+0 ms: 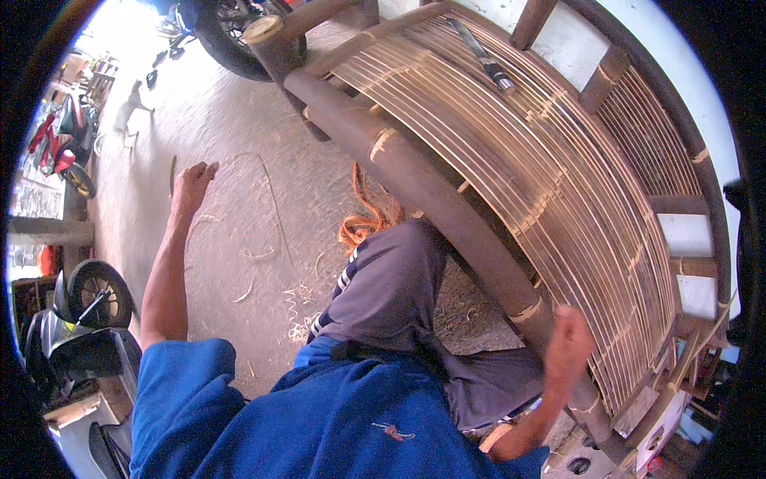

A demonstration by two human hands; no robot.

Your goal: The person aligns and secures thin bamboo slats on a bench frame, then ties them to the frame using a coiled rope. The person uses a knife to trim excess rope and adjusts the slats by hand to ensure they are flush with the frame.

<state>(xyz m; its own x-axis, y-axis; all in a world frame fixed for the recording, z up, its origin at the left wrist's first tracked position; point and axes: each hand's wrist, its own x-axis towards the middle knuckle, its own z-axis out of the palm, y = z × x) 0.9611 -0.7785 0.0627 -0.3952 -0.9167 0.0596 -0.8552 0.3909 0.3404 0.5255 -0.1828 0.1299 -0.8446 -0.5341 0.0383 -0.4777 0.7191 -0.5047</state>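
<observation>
My left hand (194,186) is stretched out over the floor at the left, its fingers closed. Whether it grips one of the thin pale strips (275,203) seen around it, I cannot make out. By the front rail (447,211) of a bamboo bench, my right hand (570,343) is curled closed; what is in it, if anything, is hidden. The bench seat (511,160) is made of many narrow slats bound with pale lashings. On its far end lies a knife (483,57) with a black handle.
Curled shavings (297,315) lie on the concrete floor (231,279). An orange cloth-like bundle (367,215) is beside my knee. A white cat (130,108) stands farther off at the left. Motorcycle wheels (231,40) show at the back and left.
</observation>
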